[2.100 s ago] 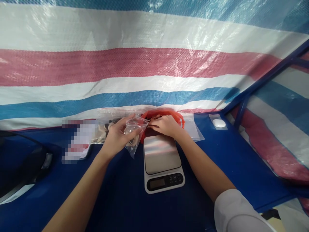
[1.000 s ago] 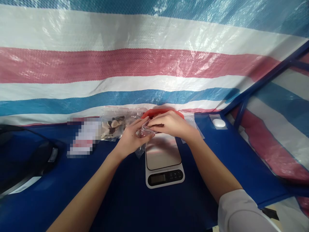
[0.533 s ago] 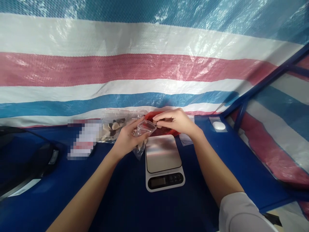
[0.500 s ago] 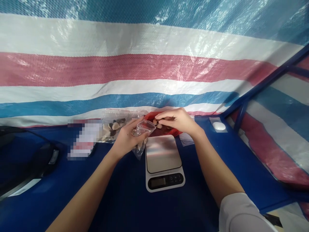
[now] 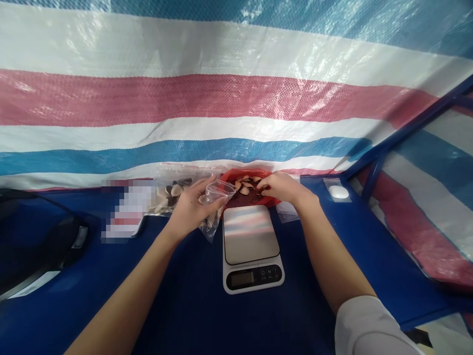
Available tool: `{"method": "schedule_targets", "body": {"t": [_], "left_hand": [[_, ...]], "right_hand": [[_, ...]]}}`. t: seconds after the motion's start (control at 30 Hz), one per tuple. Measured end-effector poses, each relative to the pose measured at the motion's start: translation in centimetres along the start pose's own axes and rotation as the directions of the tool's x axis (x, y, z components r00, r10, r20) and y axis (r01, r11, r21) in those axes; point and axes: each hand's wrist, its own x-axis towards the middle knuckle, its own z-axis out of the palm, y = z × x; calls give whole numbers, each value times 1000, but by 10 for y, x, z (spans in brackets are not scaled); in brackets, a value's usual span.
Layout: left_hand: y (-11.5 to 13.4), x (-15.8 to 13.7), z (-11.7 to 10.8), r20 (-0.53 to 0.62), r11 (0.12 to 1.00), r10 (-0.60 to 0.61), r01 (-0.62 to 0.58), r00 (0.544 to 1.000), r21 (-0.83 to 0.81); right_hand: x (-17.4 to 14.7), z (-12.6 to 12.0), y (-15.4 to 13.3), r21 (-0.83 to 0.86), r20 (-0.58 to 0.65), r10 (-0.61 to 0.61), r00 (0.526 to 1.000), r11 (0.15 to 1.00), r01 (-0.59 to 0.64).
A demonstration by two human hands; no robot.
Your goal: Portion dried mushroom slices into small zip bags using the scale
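Note:
My left hand [image 5: 192,204] grips a small clear plastic bag [image 5: 218,193] by its mouth, thumb in front and fingers behind. Pale pieces show low in that bag. Behind the scale lies an open red bag [image 5: 229,174] with several brown, thin dried slices [image 5: 244,187] in it. My right hand [image 5: 281,188] reaches into the red bag's right side, its fingers curled together among the slices; whatever is between the fingertips is hidden. Just in front of both hands stands a white kitchen scale [image 5: 252,235] with a bare metal plate.
A larger clear bag of pale and dark pieces [image 5: 166,197] lies left of my left hand. Beyond it is a blurred-out packet or phone [image 5: 127,212]. A black object [image 5: 40,246] sits far left, a white oval item [image 5: 338,192] at right. Striped sheeting [image 5: 221,98] hangs behind the blue table.
My right hand has moved right and down inside the red bag, away from the small clear bag, uncovering the slices. My left hand still holds the clear bag, nearly unmoved.

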Motion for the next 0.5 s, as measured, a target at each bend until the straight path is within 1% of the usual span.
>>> {"method": "schedule_targets", "body": {"t": [0.07, 0.17, 0.37, 0.43, 0.5], "left_hand": [[-1, 0, 1, 4, 1000, 1, -1, 1000, 4], [-2, 0, 2, 11, 1000, 2, -2, 1000, 9], [1, -1, 3, 22, 1000, -21, 20, 1000, 22], [2, -1, 4, 23, 1000, -22, 21, 999, 18], [2, -1, 4, 23, 1000, -22, 22, 999, 10]], "right_hand": [[1, 3, -1, -18, 16, 20, 1000, 1000, -20], [3, 7, -4, -40, 35, 5, 999, 999, -3], [4, 8, -11, -248, 89, -35, 995, 967, 56], [3, 8, -14, -281, 90, -11, 996, 959, 36], [3, 8, -15, -299, 73, 32, 997, 954, -9]]}}
